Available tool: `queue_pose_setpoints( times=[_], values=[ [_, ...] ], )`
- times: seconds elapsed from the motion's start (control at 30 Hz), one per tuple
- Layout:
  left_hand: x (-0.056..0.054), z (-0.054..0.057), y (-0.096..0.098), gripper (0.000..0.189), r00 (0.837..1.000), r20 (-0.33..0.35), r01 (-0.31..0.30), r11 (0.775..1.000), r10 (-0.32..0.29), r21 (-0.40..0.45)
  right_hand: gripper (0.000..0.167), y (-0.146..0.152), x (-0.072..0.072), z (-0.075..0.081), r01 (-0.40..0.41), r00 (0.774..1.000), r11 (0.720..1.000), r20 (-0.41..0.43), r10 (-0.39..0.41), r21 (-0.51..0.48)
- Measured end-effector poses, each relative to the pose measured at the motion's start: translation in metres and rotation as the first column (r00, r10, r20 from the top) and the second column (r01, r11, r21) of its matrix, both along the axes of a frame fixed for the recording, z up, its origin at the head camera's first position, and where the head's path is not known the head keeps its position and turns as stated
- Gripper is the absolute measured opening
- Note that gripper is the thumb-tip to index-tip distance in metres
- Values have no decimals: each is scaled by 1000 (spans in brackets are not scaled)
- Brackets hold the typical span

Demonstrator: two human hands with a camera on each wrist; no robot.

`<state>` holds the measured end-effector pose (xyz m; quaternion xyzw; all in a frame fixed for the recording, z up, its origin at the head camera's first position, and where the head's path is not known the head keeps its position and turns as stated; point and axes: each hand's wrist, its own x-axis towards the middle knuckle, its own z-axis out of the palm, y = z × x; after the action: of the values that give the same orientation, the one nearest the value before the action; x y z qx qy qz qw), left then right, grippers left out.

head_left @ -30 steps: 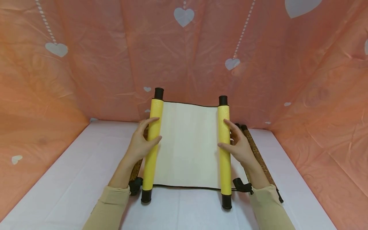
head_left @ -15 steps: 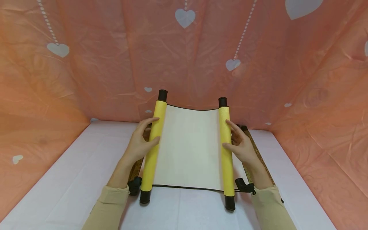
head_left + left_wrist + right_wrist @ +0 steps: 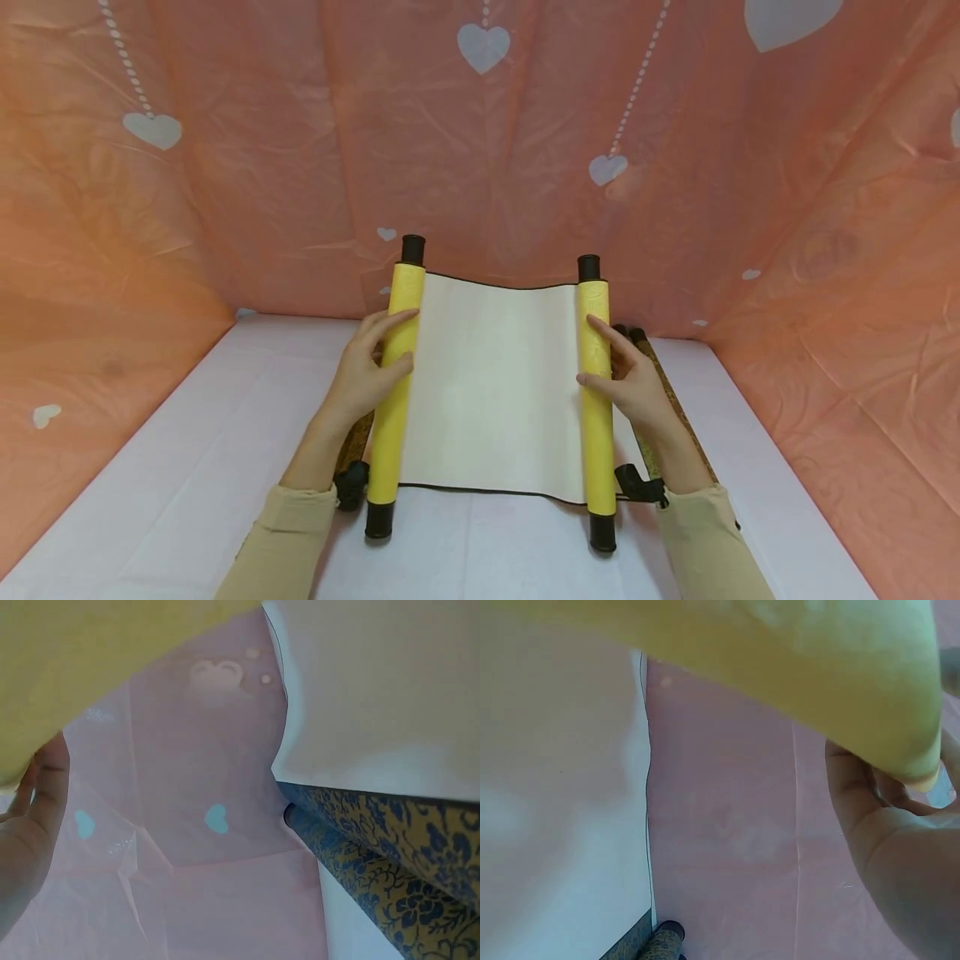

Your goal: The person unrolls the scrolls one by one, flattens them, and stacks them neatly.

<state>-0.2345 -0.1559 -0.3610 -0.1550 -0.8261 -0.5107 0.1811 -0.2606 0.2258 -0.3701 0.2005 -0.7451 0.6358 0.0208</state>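
A scroll stands partly unrolled, its white sheet [image 3: 495, 383] spanning between two yellow rolls with black end knobs. My left hand [image 3: 360, 375] holds the left yellow roll [image 3: 390, 433], thumb and forefinger on its near face. On the other side my right hand [image 3: 633, 387] grips the right yellow roll [image 3: 597, 442] in the same way, other fingers behind it. Each wrist view shows a yellow roll close up, with the left hand [image 3: 30, 832] and the right hand [image 3: 907, 847] at it. Both rolls lean with their tops away from me.
Behind the scroll, patterned brown rolls lie on the white table [image 3: 187, 433], one roll [image 3: 352, 446] at left and another [image 3: 663, 375] at right. White paper and a blue-gold patterned roll [image 3: 420, 900] show in the left wrist view. A pink heart-printed cloth [image 3: 525, 167] surrounds the table.
The right roll has shifted a little to the right with my right hand, widening the sheet slightly. The left roll's top swung right, then back left. Both hands keep their hold.
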Motion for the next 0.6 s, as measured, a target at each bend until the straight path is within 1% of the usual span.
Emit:
queue_pose_setpoints(
  times=[0.13,0.27,0.5,0.6],
  values=[
    [-1,0,2,63,1000,17,-15,1000,15,-11,84,1,-2,-1,-13,1000,1000,-20,13,-7],
    [-1,0,2,62,1000,2,-20,1000,20,5,82,4,-3,0,-23,999,1000,-25,23,-10],
    [0,1,0,59,999,-1,-43,999,43,22,83,9,-5,3,8,999,999,-32,-6,52],
    [3,0,-1,60,999,-10,-52,999,52,11,85,14,-4,1,7,998,998,-62,-3,57]
  ],
)
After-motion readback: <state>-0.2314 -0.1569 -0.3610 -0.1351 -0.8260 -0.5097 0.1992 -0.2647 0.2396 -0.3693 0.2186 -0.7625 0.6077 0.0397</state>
